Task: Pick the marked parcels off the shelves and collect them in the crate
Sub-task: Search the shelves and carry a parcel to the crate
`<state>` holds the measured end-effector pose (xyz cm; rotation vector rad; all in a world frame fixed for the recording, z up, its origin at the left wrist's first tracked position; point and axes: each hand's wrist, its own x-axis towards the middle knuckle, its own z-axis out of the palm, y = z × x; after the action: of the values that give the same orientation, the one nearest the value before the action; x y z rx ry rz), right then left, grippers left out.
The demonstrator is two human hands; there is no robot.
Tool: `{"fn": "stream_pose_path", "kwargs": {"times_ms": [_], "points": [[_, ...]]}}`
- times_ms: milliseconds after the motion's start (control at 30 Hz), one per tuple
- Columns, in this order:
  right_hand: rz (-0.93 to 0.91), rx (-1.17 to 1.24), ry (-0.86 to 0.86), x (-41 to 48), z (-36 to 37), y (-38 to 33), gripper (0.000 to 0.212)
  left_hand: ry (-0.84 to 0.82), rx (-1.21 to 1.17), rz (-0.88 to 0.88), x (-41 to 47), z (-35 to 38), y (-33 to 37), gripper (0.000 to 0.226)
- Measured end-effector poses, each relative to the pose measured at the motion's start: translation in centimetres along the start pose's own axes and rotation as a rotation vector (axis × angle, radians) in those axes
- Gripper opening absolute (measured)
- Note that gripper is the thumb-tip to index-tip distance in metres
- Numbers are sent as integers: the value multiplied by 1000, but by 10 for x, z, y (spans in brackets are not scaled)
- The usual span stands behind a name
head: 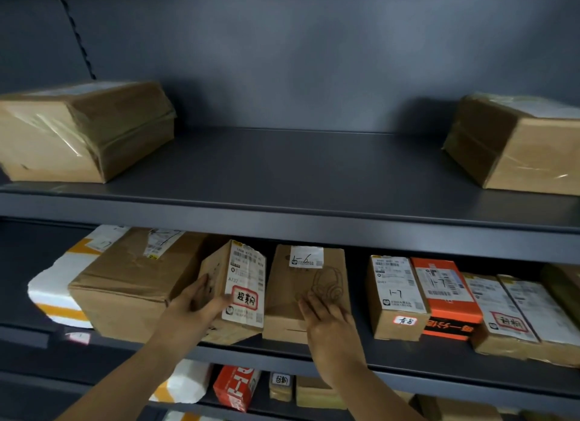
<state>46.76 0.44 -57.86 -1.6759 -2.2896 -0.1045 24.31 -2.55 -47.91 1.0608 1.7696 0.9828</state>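
Parcel with the red-bordered sticker [244, 282] stands on the middle shelf [282, 354], between a big creased carton [131, 282] and a plain box printed with a headphone outline [310, 282]. It is tilted and turned corner-out. From where I stand its shipping label is a blur apart from the sticker's bold handwritten characters, and its lower left corner is hidden behind the left hand [194, 304]. That hand grips it, fingers wrapped along the left side and thumb laid across the front, just beside the sticker. The right hand [326, 323] lies flat on the headphone box, fingers straight and together, holding nothing. Both forearms reach up from the bottom edge. Everything is matt brown cardboard on dark grey metal shelving, except a soft white-and-orange mailer bag [53, 285] at the far left and a glossy orange-and-black box [445, 295] to the right. Beyond it another stickered parcel [508, 323] leans. On the top shelf [298, 163] sit two tape-wrapped cartons, left [84, 132] and right [518, 144], both cut off by the frame. Below, a red box [235, 389] is half hidden by the shelf lip.
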Motion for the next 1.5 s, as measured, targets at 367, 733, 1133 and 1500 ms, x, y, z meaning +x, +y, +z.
{"fn": "stream_pose_path", "kwargs": {"times_ms": [367,733,1133,1500], "points": [[308,106,220,-44,-59,55,64,-20,-52,79,-17,20,17,69],[806,218,19,-36,-68,91,100,-112,-74,101,-27,63,20,66],[812,277,18,-29,-52,85,80,-110,-117,79,-20,64,18,63],[699,381,58,-43,-51,74,81,-124,-54,97,-23,66,17,70]]}}
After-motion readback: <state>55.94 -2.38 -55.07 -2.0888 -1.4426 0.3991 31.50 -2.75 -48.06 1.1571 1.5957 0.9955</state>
